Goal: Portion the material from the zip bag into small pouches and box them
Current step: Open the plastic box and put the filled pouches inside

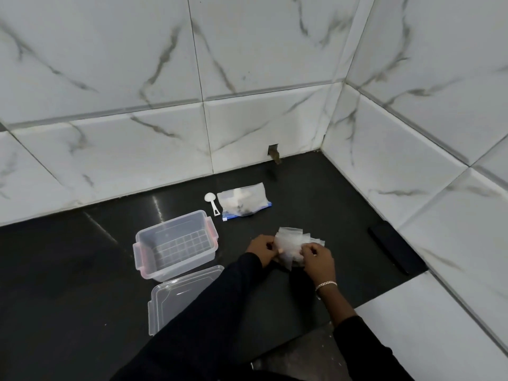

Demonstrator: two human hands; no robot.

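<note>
Pouches (295, 242), clear and fanned, are being held right of centre over the dark counter (82, 257). At the left a clear box (154, 268) is standing open, its lid (176, 301) lying in front. Farther back, a white spoon (211, 203) and the zip bag (244, 200) are lying. The left hand (262, 250) is pinching the pouches; the right hand (320, 261) is gripping them.
</note>
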